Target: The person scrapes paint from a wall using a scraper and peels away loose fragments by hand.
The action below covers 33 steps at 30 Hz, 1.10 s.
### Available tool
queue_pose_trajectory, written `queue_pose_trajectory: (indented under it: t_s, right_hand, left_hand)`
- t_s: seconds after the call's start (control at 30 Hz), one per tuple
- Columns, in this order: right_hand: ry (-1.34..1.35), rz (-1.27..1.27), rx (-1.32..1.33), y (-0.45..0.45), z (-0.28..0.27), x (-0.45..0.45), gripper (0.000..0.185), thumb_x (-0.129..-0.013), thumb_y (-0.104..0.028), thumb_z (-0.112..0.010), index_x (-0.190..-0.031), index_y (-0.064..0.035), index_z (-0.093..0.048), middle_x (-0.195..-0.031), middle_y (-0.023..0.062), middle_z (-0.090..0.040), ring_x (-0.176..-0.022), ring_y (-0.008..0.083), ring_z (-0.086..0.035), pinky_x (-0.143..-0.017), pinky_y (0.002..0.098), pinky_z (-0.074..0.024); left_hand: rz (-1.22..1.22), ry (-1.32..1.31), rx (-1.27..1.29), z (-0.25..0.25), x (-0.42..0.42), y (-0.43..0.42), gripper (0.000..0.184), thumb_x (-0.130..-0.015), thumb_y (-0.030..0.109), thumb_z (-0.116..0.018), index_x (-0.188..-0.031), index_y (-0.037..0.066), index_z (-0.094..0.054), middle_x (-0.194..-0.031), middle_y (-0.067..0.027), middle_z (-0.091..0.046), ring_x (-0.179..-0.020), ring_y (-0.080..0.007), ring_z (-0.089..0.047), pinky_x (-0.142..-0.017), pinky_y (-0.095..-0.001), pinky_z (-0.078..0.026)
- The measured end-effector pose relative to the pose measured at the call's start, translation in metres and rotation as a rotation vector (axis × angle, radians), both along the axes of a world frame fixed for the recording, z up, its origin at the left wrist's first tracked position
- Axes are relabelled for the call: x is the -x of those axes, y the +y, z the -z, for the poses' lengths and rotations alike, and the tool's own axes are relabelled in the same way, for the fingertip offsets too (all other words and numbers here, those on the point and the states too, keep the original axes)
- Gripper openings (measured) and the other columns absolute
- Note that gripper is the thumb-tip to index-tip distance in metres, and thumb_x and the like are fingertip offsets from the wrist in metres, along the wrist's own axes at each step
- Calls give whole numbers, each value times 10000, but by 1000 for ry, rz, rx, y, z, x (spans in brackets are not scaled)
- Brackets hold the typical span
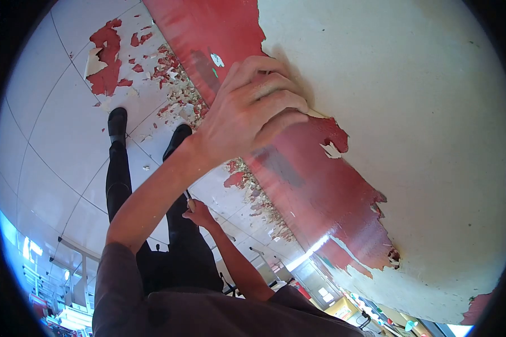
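My left hand [253,109] is at the wall, its bent fingers closed at the torn edge of the peeling red paint [315,168]. Its fingertips are partly hidden, and the pale bared wall [410,123] begins just beyond them. Low beside my leg, my right hand [201,214] is closed around the light wooden handle of a small tool [191,204]. A thin dark blade shows at its tip, but I cannot tell its exact kind. The red band has ragged edges, with small flaps curling off.
Paint chips [180,92] lie in a heap along the wall's foot. A larger red paint sheet [105,59] rests on the tiled floor [45,112], near my dark shoes [117,121]. Metal-framed furniture [81,258] and shelves stand behind me.
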State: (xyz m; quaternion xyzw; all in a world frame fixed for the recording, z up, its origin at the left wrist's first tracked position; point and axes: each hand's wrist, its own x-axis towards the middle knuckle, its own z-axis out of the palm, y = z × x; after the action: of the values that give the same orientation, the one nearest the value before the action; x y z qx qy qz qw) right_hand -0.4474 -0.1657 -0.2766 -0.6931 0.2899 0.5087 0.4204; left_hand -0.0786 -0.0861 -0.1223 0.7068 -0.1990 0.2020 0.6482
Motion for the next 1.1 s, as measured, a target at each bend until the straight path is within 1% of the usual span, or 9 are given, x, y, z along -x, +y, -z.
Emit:
queue_pose_trajectory:
  t_s: [0.07,0.17,0.27,0.3,0.37,0.47,0.67,0.83,1.1]
  right_hand:
    - [-23,26,45,0,1,3,402,-655,-168,-754,-962,-4,-554,-835,129,-648,-789,262,-640,-733,363,-493]
    - [-249,-44,-11,-14,54,57,430,-652,-188,-752,-990,-6,-558,-851,134,-635,-804,272,-629,-744,367,-488]
    - [-326,-57,-2,-16,71,72,466,-648,-199,-749,-1029,-9,-558,-847,132,-627,-819,279,-622,-758,372,-483]
    - [-326,-58,0,-15,61,61,466,-648,-199,-749,-1029,-9,-558,-847,132,-627,-819,279,-622,-758,372,-483]
    - [-88,-32,15,-9,30,29,492,-650,-190,-747,-1061,-5,-551,-860,131,-632,-823,274,-625,-766,372,-481]
    - [-8,26,-26,-8,27,20,474,-657,-181,-746,-1048,-3,-547,-875,131,-637,-835,268,-628,-766,373,-481]
    - [-40,-9,12,-1,16,4,488,-660,-179,-756,-1062,-4,-541,-891,129,-637,-853,268,-627,-779,366,-480]
    - [-173,-2,3,-4,43,33,509,-654,-183,-764,-1072,1,-540,-908,131,-634,-869,269,-624,-784,365,-479]
    - [-112,10,15,-8,25,12,473,-666,-173,-755,-1056,5,-554,-883,127,-641,-852,261,-633,-776,363,-484]
  left_hand:
    - [-40,33,-24,-11,6,-3,237,-656,150,-775,-866,147,-665,-871,20,-645,-936,-202,-537,-785,-339,-377]
    - [-96,67,-10,-20,8,-13,227,-650,157,-780,-845,144,-664,-853,26,-653,-918,-197,-540,-768,-330,-382]
    - [-128,30,1,-18,8,-18,214,-646,160,-780,-825,148,-664,-844,39,-652,-897,-182,-538,-764,-325,-354]
    - [-144,-10,-26,-16,7,-18,207,-645,159,-778,-816,151,-663,-846,45,-650,-888,-174,-535,-765,-328,-336]
    - [-128,-39,-43,-15,4,-16,204,-647,159,-776,-816,154,-661,-845,48,-646,-885,-171,-531,-770,-334,-318]
    - [-93,-81,-58,-12,3,-14,204,-654,158,-770,-824,161,-657,-843,54,-639,-890,-169,-525,-784,-348,-295]
    - [-79,-63,-32,-10,7,-14,237,-656,176,-772,-861,165,-655,-842,59,-637,-926,-169,-529,-797,-356,-295]
    - [-85,45,-20,-19,10,-15,245,-648,174,-778,-858,163,-652,-848,53,-640,-942,-172,-540,-802,-364,-301]
    - [-83,-146,-53,-6,10,-12,255,-625,110,-779,-846,155,-660,-856,37,-637,-905,-183,-557,-808,-379,-337]
